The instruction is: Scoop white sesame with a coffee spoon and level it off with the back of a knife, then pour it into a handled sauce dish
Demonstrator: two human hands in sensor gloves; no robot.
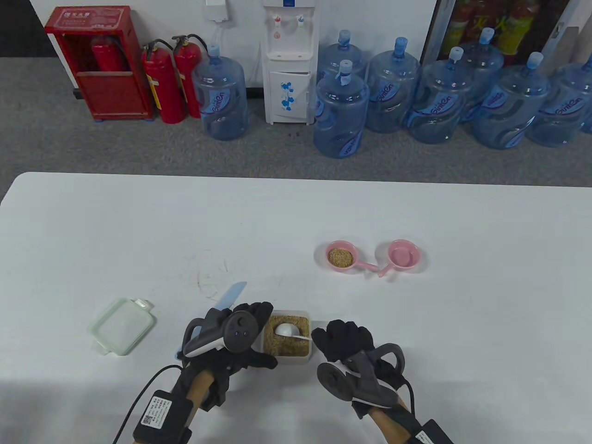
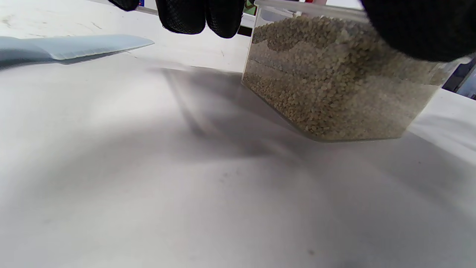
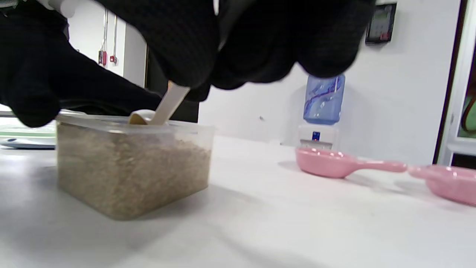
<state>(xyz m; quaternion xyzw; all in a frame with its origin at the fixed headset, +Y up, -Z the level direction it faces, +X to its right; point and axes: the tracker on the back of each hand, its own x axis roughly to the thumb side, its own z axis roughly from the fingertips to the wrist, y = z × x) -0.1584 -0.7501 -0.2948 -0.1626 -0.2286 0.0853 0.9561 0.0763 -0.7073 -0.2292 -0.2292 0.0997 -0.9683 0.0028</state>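
- Table view: right hand (image 1: 344, 342) pinches the spoon (image 1: 287, 329) by its handle tip; bowl sits in the sesame box (image 1: 287, 341).
- Left hand (image 1: 245, 333) braces the box; grip unclear.
- Knife (image 1: 231, 294) lies flat beside it (untouched).
- Sesame likely light and spill-prone; keep the spoon level.

A broad white desk (image 1: 138, 222) stands on grey carpet floor (image 1: 138, 148); behind it a white wall (image 1: 175, 18), a red metal extinguisher cabinet (image 1: 99, 64), two red fire extinguishers (image 1: 173, 78), a white water dispenser (image 1: 289, 60) and blue plastic water jugs (image 1: 439, 97)
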